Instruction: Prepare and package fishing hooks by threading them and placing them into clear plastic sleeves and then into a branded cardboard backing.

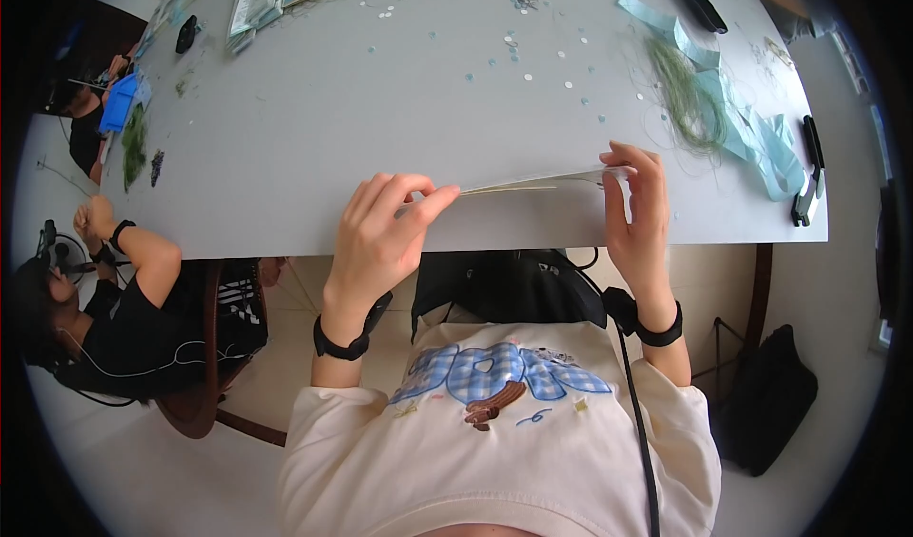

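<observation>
A thin, flat packet (521, 183), seen nearly edge-on, spans the gap between my hands just above the table's front edge. It looks like a card in a clear plastic sleeve. My left hand (381, 227) pinches its left end between thumb and fingers. At the other end, the thumb and fingers of my right hand (638, 205) hold the clear plastic edge. The packet's broad face is hidden by the viewing angle. Black bands circle both wrists.
On the grey table (299, 130) lie a light-blue strip (774, 155), green threads (681, 98), a black stapler (808, 173) and several small discs (528, 77). Sleeved sheets (260, 2) are stacked at the far left. A person (143, 273) sits to my left.
</observation>
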`<state>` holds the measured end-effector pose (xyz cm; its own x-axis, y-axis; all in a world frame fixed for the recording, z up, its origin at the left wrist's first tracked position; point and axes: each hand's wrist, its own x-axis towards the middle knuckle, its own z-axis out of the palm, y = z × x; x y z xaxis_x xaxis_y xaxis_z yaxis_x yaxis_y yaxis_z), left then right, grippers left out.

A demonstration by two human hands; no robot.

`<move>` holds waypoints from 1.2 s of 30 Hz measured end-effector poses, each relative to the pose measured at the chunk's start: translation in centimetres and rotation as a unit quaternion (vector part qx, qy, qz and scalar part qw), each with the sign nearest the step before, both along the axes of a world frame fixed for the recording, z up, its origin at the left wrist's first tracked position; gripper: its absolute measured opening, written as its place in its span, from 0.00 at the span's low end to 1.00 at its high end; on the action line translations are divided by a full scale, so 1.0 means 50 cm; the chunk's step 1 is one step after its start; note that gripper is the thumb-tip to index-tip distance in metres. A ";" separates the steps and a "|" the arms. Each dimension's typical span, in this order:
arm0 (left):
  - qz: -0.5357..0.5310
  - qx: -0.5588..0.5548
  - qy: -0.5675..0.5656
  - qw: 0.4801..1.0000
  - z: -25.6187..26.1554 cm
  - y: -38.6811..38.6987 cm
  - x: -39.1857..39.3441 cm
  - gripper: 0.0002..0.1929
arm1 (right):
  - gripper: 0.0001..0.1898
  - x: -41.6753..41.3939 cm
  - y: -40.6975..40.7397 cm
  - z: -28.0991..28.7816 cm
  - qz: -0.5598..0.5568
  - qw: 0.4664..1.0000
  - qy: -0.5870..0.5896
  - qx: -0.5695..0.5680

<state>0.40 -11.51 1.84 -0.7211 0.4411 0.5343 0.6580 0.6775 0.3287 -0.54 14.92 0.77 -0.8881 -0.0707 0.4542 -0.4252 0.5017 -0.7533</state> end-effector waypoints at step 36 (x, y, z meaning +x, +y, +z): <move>0.085 -0.091 -0.028 0.992 0.015 0.139 -0.001 0.16 | 0.13 0.011 0.003 -0.037 -0.098 0.992 -0.030 -0.068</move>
<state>0.36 -4.58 2.59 -0.8203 0.3949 0.4137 0.5123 0.8290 0.2245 0.03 15.07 -1.08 -0.9041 0.1648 0.3943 -0.2820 0.4631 -0.8402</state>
